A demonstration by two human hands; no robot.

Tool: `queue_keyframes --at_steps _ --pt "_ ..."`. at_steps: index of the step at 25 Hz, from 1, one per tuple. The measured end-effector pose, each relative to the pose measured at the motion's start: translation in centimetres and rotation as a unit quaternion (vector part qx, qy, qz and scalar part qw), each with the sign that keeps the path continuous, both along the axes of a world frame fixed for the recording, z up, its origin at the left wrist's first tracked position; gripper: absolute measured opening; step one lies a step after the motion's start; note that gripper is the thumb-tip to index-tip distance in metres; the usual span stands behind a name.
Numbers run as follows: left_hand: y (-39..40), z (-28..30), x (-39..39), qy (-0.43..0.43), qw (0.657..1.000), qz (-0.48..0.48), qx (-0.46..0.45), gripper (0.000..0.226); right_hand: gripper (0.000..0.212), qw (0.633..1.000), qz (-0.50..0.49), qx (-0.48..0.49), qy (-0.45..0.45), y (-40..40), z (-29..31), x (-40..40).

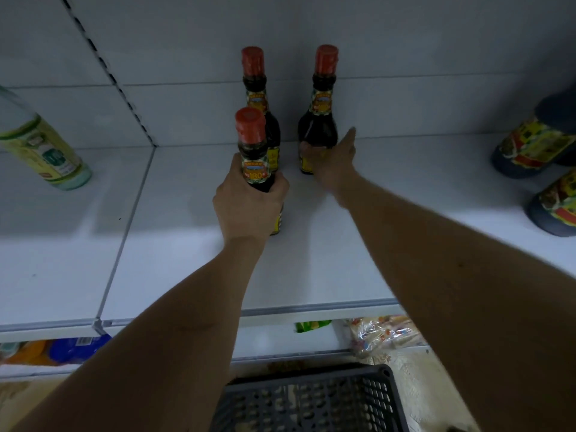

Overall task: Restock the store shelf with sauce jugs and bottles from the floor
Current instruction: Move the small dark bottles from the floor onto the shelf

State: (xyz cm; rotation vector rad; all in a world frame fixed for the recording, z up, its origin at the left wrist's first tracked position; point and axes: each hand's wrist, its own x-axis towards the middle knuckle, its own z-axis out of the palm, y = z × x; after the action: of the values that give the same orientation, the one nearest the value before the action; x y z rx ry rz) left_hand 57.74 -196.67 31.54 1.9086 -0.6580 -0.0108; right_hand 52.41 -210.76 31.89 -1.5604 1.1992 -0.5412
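Three dark sauce bottles with red caps stand on the white shelf [358,244]. My left hand [247,205] grips the nearest bottle [253,151] round its body, upright on the shelf. Right behind it stands a second bottle [256,85] near the back wall. My right hand [332,160] reaches to the third bottle [321,120] at the back right, with straight fingers along its lower right side; the index finger points toward the back wall.
A pale green-labelled bottle [40,145] stands on the left shelf bay. Two large dark jugs [530,145] [558,207] sit at the right edge. A dark plastic crate [311,400] lies on the floor below, with packaged goods [383,335] on lower shelves.
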Motion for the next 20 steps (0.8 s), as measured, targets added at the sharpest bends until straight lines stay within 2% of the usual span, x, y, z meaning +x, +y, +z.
queue_keyframes --at_steps 2,5,7,9,12,14,16,17,19,20 --pt "-0.1 0.1 -0.2 0.007 1.0 0.005 0.008 0.027 0.096 1.0 -0.018 0.004 -0.009 3.1 -2.2 -2.4" --pt "0.4 0.0 -0.7 0.044 0.999 0.001 -0.006 0.03 0.069 0.995 0.018 -0.101 -0.006 7.6 -5.2 -6.1" --pt "0.6 0.3 -1.0 0.082 0.996 -0.012 -0.021 0.034 0.058 0.991 0.009 -0.135 -0.014 8.4 -6.0 -7.3" --pt "0.8 0.9 -1.0 0.112 0.993 -0.035 -0.022 0.052 0.054 0.991 -0.018 -0.126 -0.034 8.9 -5.8 -7.9" --pt "2.2 0.3 -1.4 0.166 0.983 -0.078 -0.003 0.084 0.053 0.993 0.005 -0.111 -0.037 11.0 -5.5 -9.9" --pt "4.5 -1.7 -3.4 0.202 0.977 -0.061 0.006 0.091 0.052 0.995 0.03 -0.086 -0.052 12.9 -5.0 -11.8" --pt "7.3 -3.9 -7.0 0.184 0.983 0.012 0.005 0.079 0.051 0.996 0.026 -0.049 -0.073 15.5 -4.5 -14.3" --pt "8.7 -4.7 -9.3 0.148 0.988 0.04 0.002 0.067 0.05 0.996 0.021 -0.037 -0.082 17.2 -4.3 -16.1" --pt "10.7 -6.0 -14.5 0.065 0.997 0.049 0.003 0.043 0.047 0.996 0.016 -0.039 -0.078 20.7 -5.1 -20.3" --pt "11.4 -6.6 -17.1 0.053 0.998 0.025 0.007 0.032 0.045 0.997 0.015 -0.032 -0.062 22.5 -6.2 -22.6"
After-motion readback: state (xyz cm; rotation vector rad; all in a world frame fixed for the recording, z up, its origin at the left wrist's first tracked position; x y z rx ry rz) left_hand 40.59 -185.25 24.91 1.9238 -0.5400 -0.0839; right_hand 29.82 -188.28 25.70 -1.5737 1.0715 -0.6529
